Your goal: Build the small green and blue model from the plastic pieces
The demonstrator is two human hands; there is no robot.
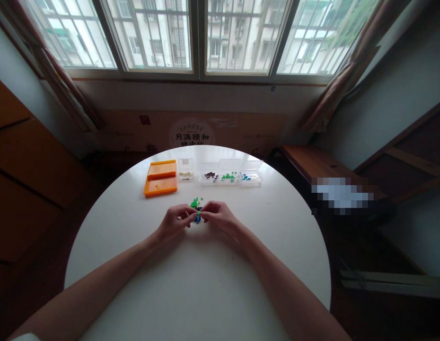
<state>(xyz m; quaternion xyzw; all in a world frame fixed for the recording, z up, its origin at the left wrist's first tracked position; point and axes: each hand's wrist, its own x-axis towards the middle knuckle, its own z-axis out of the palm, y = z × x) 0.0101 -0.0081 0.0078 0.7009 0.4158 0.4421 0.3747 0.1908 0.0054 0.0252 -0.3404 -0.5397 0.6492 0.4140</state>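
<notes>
- A small green piece is held right between the two hands, at the meeting point of their fingertips, just above the desk.
- The left hand is closed to a pinch, its thumb and forefinger brought together at the left side of the green piece.
- The right hand is likewise closed to a pinch from the other side; how firmly the piece is gripped by either hand cannot be told.
- Small blue pieces are seen just below the fingertips, partly covered by the hands; whether they are joined to the green piece cannot be told.
- Loose green pieces are gathered just beyond the fingertips, with a few dark bits partly hidden close by.
- An orange tray is placed beyond the left hand, with a few tiny yellow pieces held in its near section.
- A small clear box is set just right of the tray, and cream pieces are contained in it.
- Beyond the right hand, brown, green and blue pieces are kept apart in a row of clear compartments, lids raised.
</notes>
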